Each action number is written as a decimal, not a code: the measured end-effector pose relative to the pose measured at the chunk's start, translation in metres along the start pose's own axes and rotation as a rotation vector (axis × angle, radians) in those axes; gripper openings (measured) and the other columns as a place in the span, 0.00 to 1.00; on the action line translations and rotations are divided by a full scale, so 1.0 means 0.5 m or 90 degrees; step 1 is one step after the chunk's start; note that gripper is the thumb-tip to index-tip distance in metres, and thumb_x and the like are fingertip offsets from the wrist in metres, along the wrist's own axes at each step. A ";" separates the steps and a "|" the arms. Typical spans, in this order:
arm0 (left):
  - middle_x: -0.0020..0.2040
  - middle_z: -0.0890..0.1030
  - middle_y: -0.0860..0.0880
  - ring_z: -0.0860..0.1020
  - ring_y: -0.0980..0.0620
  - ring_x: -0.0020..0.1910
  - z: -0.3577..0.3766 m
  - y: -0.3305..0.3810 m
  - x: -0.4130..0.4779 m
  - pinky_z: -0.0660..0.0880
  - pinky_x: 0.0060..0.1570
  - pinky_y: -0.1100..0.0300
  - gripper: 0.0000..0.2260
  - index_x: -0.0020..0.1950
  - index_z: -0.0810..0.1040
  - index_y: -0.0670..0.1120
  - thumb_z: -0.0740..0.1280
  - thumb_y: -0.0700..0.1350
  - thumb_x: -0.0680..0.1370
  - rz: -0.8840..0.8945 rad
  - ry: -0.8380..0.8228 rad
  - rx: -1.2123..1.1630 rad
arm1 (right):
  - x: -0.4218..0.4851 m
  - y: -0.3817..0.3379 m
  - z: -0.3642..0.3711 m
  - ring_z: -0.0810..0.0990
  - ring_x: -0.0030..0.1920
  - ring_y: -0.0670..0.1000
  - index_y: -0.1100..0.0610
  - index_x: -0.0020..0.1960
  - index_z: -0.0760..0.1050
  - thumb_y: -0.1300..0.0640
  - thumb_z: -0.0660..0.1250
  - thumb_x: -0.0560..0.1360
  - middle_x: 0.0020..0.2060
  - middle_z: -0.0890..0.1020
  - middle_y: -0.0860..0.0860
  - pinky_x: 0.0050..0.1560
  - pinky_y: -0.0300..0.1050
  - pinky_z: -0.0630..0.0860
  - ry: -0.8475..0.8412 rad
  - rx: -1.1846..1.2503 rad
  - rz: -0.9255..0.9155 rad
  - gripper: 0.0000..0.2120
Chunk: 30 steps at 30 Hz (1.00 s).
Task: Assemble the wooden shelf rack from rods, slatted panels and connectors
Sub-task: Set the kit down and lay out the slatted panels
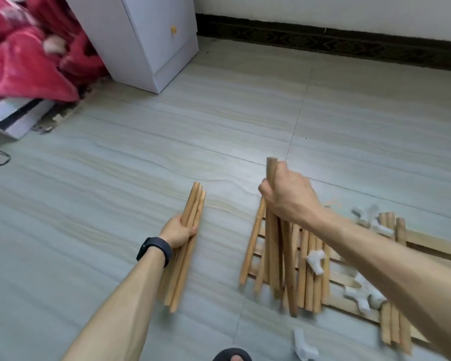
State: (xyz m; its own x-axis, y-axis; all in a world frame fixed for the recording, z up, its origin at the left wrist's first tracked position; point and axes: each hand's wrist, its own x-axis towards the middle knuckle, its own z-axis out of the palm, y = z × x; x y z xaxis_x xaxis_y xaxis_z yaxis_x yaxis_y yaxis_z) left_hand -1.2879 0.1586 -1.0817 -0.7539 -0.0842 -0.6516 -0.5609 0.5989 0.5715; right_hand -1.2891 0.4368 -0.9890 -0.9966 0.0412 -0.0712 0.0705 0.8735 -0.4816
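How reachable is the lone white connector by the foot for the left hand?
Probably not yet: the left hand grips a rod bundle, so its fingers are taken. The floor towards the connector looks free.

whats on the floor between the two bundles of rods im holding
Nothing: in the head view only bare floor lies between the left bundle and the right bundle.

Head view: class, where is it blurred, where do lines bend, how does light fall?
Head view: motion blur smears the rods in the right hand and the red blanket; the bundle in the left hand is sharp; the skirting board bows slightly, wide lens; light soft, shadows faint.
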 end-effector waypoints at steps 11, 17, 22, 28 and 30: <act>0.71 0.72 0.41 0.70 0.41 0.70 0.005 -0.064 0.072 0.68 0.66 0.53 0.27 0.77 0.63 0.45 0.68 0.48 0.80 0.071 0.160 0.126 | -0.002 -0.082 0.346 0.73 0.69 0.62 0.62 0.77 0.56 0.42 0.62 0.82 0.72 0.69 0.62 0.65 0.53 0.71 -0.156 0.328 0.255 0.33; 0.83 0.48 0.48 0.51 0.45 0.80 0.059 -0.104 0.048 0.51 0.78 0.48 0.34 0.83 0.47 0.55 0.61 0.57 0.82 0.079 0.201 0.234 | -0.096 -0.068 0.383 0.70 0.73 0.58 0.56 0.81 0.50 0.38 0.65 0.78 0.76 0.63 0.57 0.70 0.53 0.70 -0.209 0.269 0.212 0.42; 0.83 0.41 0.50 0.45 0.47 0.81 0.081 -0.131 0.046 0.45 0.78 0.43 0.30 0.82 0.45 0.60 0.53 0.61 0.83 0.102 0.203 0.302 | -0.163 -0.088 0.404 0.79 0.57 0.58 0.55 0.62 0.65 0.42 0.67 0.79 0.58 0.76 0.54 0.56 0.55 0.78 -0.265 0.177 0.178 0.22; 0.83 0.38 0.52 0.42 0.49 0.81 0.087 -0.161 0.036 0.41 0.78 0.40 0.31 0.81 0.43 0.63 0.51 0.67 0.81 0.124 0.186 0.324 | -0.132 -0.097 0.403 0.78 0.59 0.61 0.58 0.68 0.65 0.51 0.62 0.83 0.59 0.78 0.57 0.60 0.56 0.75 -0.154 0.272 0.238 0.17; 0.83 0.39 0.51 0.42 0.49 0.81 0.089 -0.170 0.035 0.41 0.78 0.40 0.30 0.81 0.42 0.63 0.49 0.66 0.82 0.128 0.196 0.326 | -0.124 -0.096 0.401 0.78 0.62 0.59 0.57 0.75 0.62 0.49 0.62 0.83 0.66 0.73 0.56 0.64 0.54 0.74 -0.159 0.277 0.211 0.24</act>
State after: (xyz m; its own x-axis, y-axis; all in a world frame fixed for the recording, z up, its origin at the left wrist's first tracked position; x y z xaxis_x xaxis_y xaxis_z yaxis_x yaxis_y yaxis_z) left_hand -1.2382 0.1417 -1.1640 -0.9345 -0.1102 -0.3385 -0.2205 0.9256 0.3075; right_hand -1.2223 0.2951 -1.1369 -0.8825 0.1159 -0.4557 0.4386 0.5526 -0.7087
